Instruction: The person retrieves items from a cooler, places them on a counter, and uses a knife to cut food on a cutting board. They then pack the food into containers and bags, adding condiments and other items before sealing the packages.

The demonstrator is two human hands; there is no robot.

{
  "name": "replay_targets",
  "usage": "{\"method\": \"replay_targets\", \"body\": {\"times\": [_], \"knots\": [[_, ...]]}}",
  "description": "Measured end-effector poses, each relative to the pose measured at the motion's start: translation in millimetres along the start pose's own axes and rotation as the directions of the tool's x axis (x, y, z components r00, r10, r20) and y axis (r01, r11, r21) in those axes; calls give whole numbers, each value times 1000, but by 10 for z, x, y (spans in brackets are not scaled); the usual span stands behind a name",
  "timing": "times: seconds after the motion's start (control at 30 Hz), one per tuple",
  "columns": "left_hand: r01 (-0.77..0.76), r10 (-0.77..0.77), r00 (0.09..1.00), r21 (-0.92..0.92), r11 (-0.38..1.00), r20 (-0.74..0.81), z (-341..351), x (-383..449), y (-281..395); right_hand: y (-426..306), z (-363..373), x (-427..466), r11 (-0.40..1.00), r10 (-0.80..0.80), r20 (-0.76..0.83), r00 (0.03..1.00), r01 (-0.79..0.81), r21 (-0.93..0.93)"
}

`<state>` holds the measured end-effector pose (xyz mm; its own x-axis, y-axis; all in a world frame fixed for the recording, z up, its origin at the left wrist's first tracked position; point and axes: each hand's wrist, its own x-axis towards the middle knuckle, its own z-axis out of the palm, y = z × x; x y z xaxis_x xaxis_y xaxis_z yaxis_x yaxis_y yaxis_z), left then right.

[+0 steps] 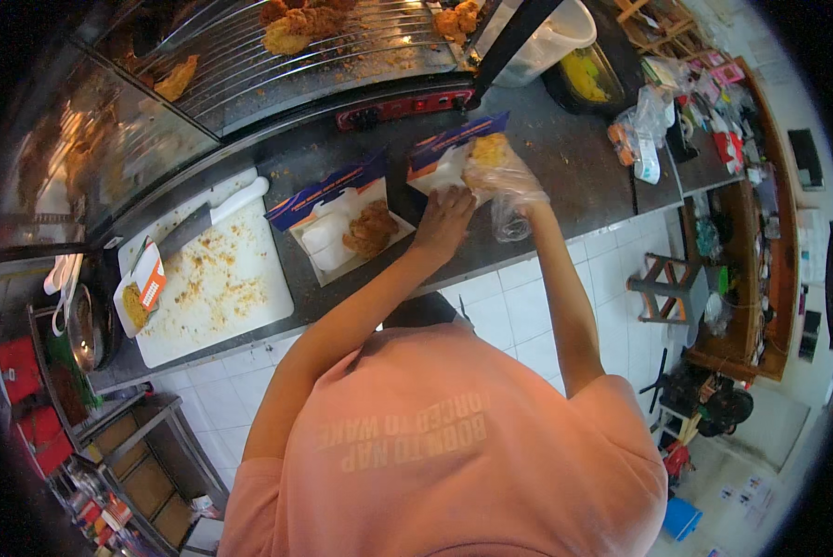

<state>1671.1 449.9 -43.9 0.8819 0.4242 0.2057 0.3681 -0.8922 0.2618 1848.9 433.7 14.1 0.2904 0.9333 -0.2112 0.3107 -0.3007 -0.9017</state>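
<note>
My right hand (pixel 517 191), in a clear plastic glove or bag, holds a yellow-brown piece of fried chicken (pixel 490 150) over the right side of an open paper food box (pixel 423 182). A white wrapped bundle (pixel 450 166) sits in that box beside the chicken. At the box's near edge is my left hand (pixel 446 221), bare, its fingertips touching the edge; the thumb's grip is hidden. To the left stands a second open box (pixel 322 277) with a white wrapped bundle (pixel 326 240) and a browned fried chicken piece (pixel 371 230) in it.
A crumb-strewn white cutting board (pixel 214 306) carries a white-handled knife (pixel 214 212) and a small packet with fried food (pixel 141 296). Behind the counter edge rises a glass warming cabinet (pixel 277 118) with a wire rack. A white bucket (pixel 556 35) and a black tray (pixel 611 66) stand back right.
</note>
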Motion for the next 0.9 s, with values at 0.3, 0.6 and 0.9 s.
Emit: {"method": "replay_targets", "body": {"times": [0.3, 0.6, 0.9], "knots": [[237, -256, 966, -524, 818, 37, -586, -405, -98, -613, -388, -184, 772, -28, 119, 993, 97, -628], [79, -200, 978, -994, 76, 63, -1454, -910, 396, -1784, 722, -255, 789, -572, -592, 567, 184, -586], [-212, -879, 394, -957, 196, -267, -2021, -1675, -1240, -1493, 3221, 40, 246, -545, 260, 797, -145, 958]]}}
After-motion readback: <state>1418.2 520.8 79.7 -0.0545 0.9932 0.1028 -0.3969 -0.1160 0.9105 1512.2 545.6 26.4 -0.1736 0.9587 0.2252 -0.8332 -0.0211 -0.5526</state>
